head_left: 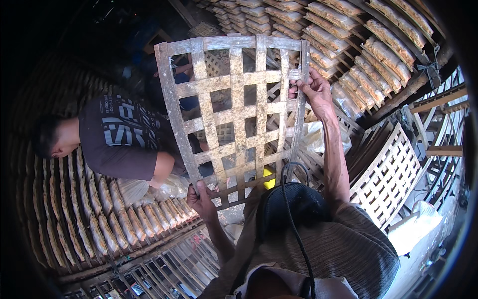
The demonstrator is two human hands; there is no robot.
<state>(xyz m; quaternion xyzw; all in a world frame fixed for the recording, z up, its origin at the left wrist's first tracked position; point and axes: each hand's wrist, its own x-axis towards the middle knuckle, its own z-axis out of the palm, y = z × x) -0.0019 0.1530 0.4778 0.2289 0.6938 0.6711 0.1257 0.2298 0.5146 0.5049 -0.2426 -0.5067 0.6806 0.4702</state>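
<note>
A woven bamboo rack panel, its slats crossed in an open lattice and framed by side rails, is held up in front of me. My left hand grips its lower left corner, thumb against the left rail. Near the upper right corner, my right hand pinches the right rail, with fingertips curled behind it. The panel's surface is stained and worn, and parts of the scene behind it show only through its square gaps.
A co-worker in a dark printed shirt bends at the left beside racks of packed slabs. Stacked slabs fill shelves at the upper right. Another lattice panel leans at the right. A dark cable hangs before my body.
</note>
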